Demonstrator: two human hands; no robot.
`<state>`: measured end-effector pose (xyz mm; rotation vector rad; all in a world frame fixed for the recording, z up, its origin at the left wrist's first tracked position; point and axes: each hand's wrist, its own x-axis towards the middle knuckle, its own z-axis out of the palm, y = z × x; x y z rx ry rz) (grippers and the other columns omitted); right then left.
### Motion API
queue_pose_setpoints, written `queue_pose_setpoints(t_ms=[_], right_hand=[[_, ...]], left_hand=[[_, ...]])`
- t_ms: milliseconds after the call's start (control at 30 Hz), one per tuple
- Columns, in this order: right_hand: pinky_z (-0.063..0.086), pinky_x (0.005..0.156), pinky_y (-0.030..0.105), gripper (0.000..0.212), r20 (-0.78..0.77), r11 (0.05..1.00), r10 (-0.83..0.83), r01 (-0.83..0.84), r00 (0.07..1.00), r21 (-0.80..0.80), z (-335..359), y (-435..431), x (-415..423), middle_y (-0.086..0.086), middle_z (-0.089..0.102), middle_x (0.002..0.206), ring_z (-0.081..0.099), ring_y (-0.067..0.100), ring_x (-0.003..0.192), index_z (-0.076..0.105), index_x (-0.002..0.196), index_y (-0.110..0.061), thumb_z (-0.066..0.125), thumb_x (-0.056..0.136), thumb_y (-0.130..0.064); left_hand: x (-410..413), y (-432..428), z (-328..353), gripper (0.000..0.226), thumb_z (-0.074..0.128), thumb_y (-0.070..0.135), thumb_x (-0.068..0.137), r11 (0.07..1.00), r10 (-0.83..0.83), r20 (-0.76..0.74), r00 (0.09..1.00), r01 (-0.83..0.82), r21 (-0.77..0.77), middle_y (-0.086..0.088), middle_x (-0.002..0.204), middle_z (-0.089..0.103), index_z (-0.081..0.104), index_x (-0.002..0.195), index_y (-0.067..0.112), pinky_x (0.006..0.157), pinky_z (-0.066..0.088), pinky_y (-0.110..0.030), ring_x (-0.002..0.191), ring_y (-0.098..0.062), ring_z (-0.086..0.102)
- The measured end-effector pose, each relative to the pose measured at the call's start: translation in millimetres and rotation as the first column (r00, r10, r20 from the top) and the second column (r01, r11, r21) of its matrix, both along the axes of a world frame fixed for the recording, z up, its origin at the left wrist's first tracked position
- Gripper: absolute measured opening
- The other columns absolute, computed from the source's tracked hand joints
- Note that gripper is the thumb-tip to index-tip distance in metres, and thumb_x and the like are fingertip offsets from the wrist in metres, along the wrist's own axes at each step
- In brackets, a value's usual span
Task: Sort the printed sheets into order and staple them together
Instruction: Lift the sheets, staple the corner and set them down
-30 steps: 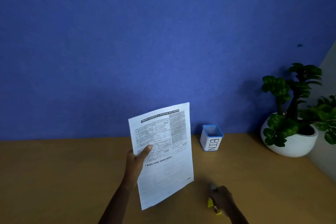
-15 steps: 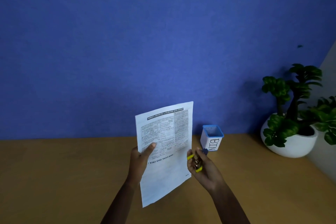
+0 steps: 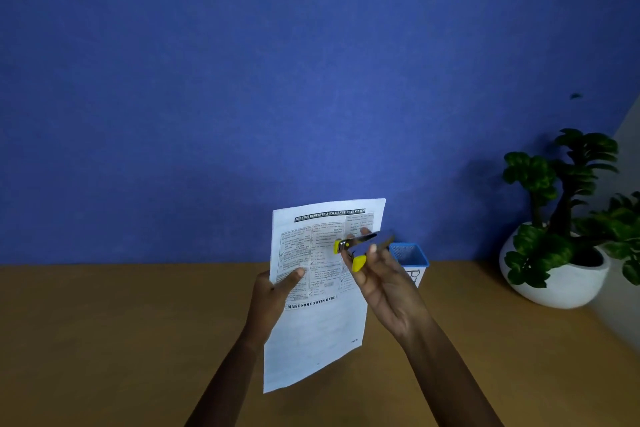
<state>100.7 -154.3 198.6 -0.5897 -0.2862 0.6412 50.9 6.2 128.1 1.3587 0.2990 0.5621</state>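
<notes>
My left hand (image 3: pixel 273 298) holds the printed sheets (image 3: pixel 322 326) upright above the wooden desk, thumb pressed on the front page near its left edge. The top page shows a black title bar, a grid of text boxes and the line "MAKE SOME NOTES HERE". My right hand (image 3: pixel 384 284) grips a small metal stapler with yellow ends (image 3: pixel 356 248). The stapler is raised in front of the upper right part of the page, its jaws blurred. How many sheets lie behind the top page is hidden.
A small white pot with a blue rim (image 3: pixel 412 262) stands on the wooden desk (image 3: pixel 121 340) just behind my right hand. A green plant in a white bowl (image 3: pixel 561 274) sits at the right. A blue wall (image 3: pixel 277 80) closes the back.
My right hand lifted the stapler off the desk and brought it up and left, in front of the page's upper right area. The sheets shifted slightly right.
</notes>
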Motion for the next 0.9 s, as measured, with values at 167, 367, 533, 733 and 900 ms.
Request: queue_pose_setpoints(t_ms=[167, 367, 533, 733, 900], right_hand=[[0.059, 0.069, 0.020, 0.031, 0.403, 0.966, -0.101, 0.187, 0.909, -0.179, 28.7, 8.3, 4.3, -0.005, 0.076, 0.084, 0.072, 0.009, 0.082, 0.058, 0.105, -0.019, 0.052, 0.084, 0.002], [0.055, 0.070, 0.015, 0.043, 0.790, 0.912, -0.087, 0.368, 0.607, -0.182, 62.6, 14.0, 9.4, -0.002, 0.068, 0.091, 0.069, 0.005, 0.076, 0.057, 0.094, -0.021, 0.059, 0.076, 0.018], [0.050, 0.091, 0.041, 0.020, 0.861, 0.854, 0.045, 0.427, 0.507, -0.296, 63.6, 12.9, 16.0, 0.007, 0.062, 0.107, 0.065, 0.021, 0.098, 0.058, 0.089, 0.001, 0.065, 0.075, 0.012], [0.053, 0.084, 0.033, 0.031, 0.866, 0.859, 0.128, 0.382, 0.484, -0.340, 64.1, 8.4, 17.2, -0.009, 0.064, 0.102, 0.068, 0.008, 0.091, 0.061, 0.084, -0.017, 0.067, 0.073, 0.011], [0.050, 0.090, 0.032, 0.021, 0.882, 0.809, 0.223, 0.426, 0.415, -0.405, 66.4, 8.1, 12.5, -0.017, 0.065, 0.099, 0.064, 0.004, 0.097, 0.063, 0.086, -0.014, 0.070, 0.073, 0.000]], left_hand=[[2.6, -2.4, 3.5, 0.018, 0.063, 0.002, 0.082, 0.998, -0.042, -0.040, 0.998, 0.044, 0.050, 0.010, 0.076, 0.072, 0.069, 0.084, 0.019, 0.057, 0.055, -0.013, 0.068, -0.002, 0.071], [1.8, -4.1, 4.3, 0.012, 0.065, 0.011, 0.082, 0.988, -0.072, -0.094, 0.993, 0.084, 0.127, -0.002, 0.088, 0.072, 0.068, 0.093, 0.014, 0.063, 0.056, -0.014, 0.076, -0.006, 0.070], [-0.6, -2.7, 7.9, 0.011, 0.065, 0.013, 0.082, 0.980, -0.048, -0.123, 0.991, 0.071, 0.185, 0.000, 0.083, 0.072, 0.069, 0.092, 0.011, 0.066, 0.057, -0.023, 0.075, -0.008, 0.070], [-2.3, -0.6, 10.2, 0.005, 0.066, 0.014, 0.082, 0.973, -0.017, -0.140, 0.990, 0.048, 0.227, -0.009, 0.088, 0.071, 0.066, 0.087, 0.014, 0.072, 0.056, -0.033, 0.078, -0.018, 0.069], [-3.3, -0.4, 10.3, 0.004, 0.066, 0.013, 0.082, 0.969, -0.026, -0.146, 0.989, 0.061, 0.241, -0.009, 0.085, 0.071, 0.067, 0.086, 0.013, 0.073, 0.056, -0.036, 0.076, -0.020, 0.070]])
